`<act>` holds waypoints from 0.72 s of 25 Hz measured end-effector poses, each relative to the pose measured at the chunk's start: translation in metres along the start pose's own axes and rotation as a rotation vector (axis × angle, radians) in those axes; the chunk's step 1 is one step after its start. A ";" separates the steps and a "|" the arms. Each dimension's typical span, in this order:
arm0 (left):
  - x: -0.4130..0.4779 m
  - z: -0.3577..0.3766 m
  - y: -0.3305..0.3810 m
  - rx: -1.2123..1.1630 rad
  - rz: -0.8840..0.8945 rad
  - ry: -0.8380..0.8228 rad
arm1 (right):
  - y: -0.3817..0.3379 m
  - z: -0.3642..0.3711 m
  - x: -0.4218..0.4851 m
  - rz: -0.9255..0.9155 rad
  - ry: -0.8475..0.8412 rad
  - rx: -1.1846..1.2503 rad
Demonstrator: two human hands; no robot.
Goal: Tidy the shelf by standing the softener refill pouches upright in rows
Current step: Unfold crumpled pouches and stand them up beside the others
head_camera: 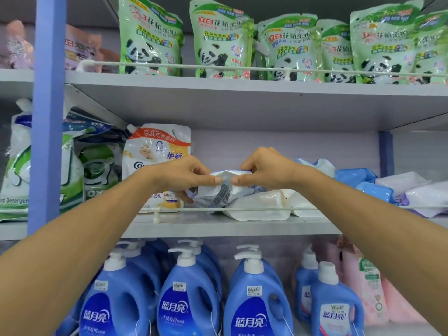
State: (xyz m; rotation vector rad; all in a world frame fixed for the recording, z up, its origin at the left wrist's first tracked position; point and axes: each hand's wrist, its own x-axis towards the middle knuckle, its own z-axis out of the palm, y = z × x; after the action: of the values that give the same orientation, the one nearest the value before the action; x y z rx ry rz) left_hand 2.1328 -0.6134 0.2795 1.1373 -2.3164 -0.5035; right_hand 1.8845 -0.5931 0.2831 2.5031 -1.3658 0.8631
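Grey store shelving with a blue upright [47, 112] fills the view. On the middle shelf [230, 226], behind a thin wire rail [242, 209], both hands meet at the centre: the left hand [184, 174] and right hand [263, 167] each pinch the crumpled top edge of a white-and-blue softener refill pouch [218, 190], which leans over other pouches lying flat [259, 206]. At nine o'clock from it one yellow-and-white pouch [155, 151] stands upright. At three o'clock more blue and white pouches [378, 187] lie in a heap. Green panda pouches [218, 42] stand along the shelf at twelve o'clock; blue pump bottles [189, 297] line up at six o'clock.
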 end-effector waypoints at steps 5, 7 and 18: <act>-0.007 -0.004 -0.003 -0.083 -0.240 0.115 | -0.017 -0.005 -0.004 0.105 0.002 0.061; 0.000 0.001 -0.008 -0.163 -0.308 0.088 | -0.018 0.001 0.001 0.175 0.069 0.086; 0.012 0.011 -0.010 -0.428 -0.289 0.008 | 0.009 0.023 0.015 0.419 -0.047 0.476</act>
State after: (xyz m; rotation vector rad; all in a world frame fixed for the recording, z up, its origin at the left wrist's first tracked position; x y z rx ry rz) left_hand 2.1265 -0.6275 0.2684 1.2496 -1.9119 -1.0404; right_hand 1.8925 -0.6182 0.2716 2.6071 -1.9399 1.3584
